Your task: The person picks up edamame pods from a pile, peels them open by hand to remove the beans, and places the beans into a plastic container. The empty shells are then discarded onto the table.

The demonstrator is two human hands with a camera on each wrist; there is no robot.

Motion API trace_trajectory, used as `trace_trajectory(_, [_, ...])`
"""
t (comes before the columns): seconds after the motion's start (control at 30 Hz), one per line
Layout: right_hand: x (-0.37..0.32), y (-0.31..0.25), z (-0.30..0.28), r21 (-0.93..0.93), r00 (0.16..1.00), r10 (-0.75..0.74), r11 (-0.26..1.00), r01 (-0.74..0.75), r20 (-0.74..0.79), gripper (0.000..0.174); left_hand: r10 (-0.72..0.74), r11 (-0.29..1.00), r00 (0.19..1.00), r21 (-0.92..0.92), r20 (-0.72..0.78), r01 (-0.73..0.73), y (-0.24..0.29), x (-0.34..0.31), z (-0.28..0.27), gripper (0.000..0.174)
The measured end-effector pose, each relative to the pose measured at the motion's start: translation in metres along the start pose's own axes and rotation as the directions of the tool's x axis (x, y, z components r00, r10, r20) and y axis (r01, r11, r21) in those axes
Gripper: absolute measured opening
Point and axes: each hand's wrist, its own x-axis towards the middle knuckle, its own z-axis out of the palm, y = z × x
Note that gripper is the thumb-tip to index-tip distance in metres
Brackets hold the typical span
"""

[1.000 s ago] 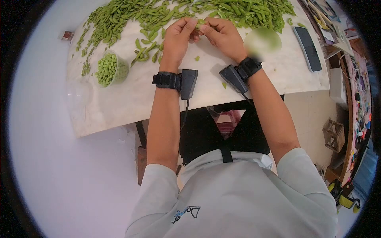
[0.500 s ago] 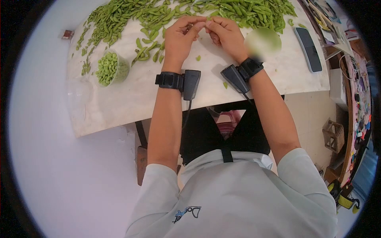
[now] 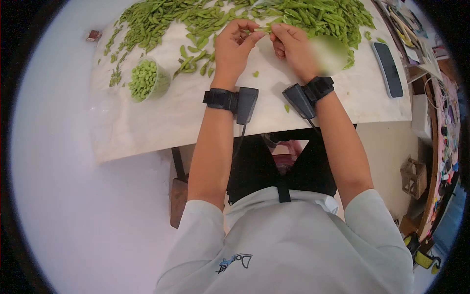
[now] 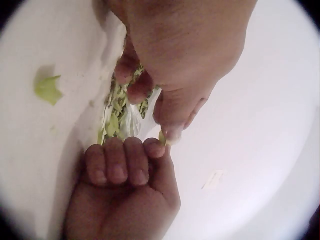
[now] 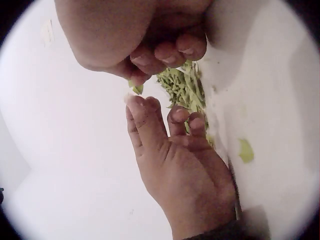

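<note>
A small green pod (image 3: pixel 264 29) spans the gap between the two hands above the table. The left hand (image 3: pixel 234 51) pinches one end between thumb and fingertips, and the right hand (image 3: pixel 295 49) pinches the other, its remaining fingers curled in. In the left wrist view the pod (image 4: pixel 162 138) shows only as a green bit between the fingertips; the right wrist view shows the pod (image 5: pixel 135 87) at the right hand's thumb and finger. Near the left hand lie loose pods (image 3: pixel 195 60) on the tabletop.
A clear cup of shelled green beans (image 3: pixel 143 81) stands at the left. Heaps of pods (image 3: pixel 323 17) cover the table's far side. A phone (image 3: pixel 387 69) lies at the right, and a blurred round patch (image 3: pixel 330 55) sits beside the right hand. Pod scraps (image 3: pixel 255 74) dot the white table (image 3: pixel 196 108).
The hands have drawn slightly apart, showing more of the pod between them. The whole head view has shifted, with the table and both arms appearing farther right.
</note>
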Motion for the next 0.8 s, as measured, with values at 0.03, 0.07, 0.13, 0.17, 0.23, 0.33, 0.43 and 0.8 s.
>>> trace_trajectory(0.03, [0.001, 0.001, 0.0, -0.001, 1.0, -0.006, 1.0, 0.006, -0.012, 0.032, 0.008, 1.0, 1.0, -0.022, -0.025, -0.008, 0.0, 0.001, -0.001, 0.017])
trace_trajectory(0.07, [0.002, 0.001, 0.0, 0.0, 1.0, -0.002, 1.0, 0.002, -0.024, 0.033, -0.025, 0.999, 0.998, -0.026, -0.065, 0.023, 0.001, 0.001, -0.002, 0.017])
trace_trajectory(0.13, [0.001, 0.0, 0.0, 0.001, 0.999, 0.001, 1.0, -0.001, -0.046, 0.033, -0.081, 0.996, 0.986, -0.04, -0.144, 0.076, 0.014, 0.0, -0.004, 0.019])
trace_trajectory(0.17, [0.002, -0.001, 0.0, 0.012, 0.999, 0.01, 1.0, -0.009, -0.045, 0.033, -0.092, 0.996, 0.981, -0.02, -0.172, 0.09, 0.022, -0.002, -0.007, 0.021])
trace_trajectory(0.23, [0.001, -0.001, 0.0, 0.038, 0.999, 0.031, 0.999, -0.03, -0.043, 0.033, -0.116, 0.992, 0.967, 0.02, -0.228, 0.123, 0.051, -0.011, -0.014, 0.024])
trace_trajectory(0.33, [0.001, -0.003, 0.001, 0.028, 0.999, 0.025, 0.999, -0.024, -0.041, 0.032, -0.029, 0.986, 0.94, 0.145, -0.341, 0.083, 0.083, -0.031, -0.05, 0.026])
trace_trajectory(0.43, [0.0, -0.001, 0.001, 0.014, 0.999, 0.034, 0.999, -0.033, -0.041, 0.032, 0.053, 0.971, 0.904, 0.234, -0.425, 0.053, 0.104, -0.039, -0.115, 0.02])
trace_trajectory(0.8, [-0.001, -0.006, 0.001, -0.117, 1.0, -0.004, 0.993, 0.003, -0.003, 0.029, 0.002, 0.384, 0.956, 0.883, -0.293, 0.27, 0.095, -0.042, -0.237, 0.02])
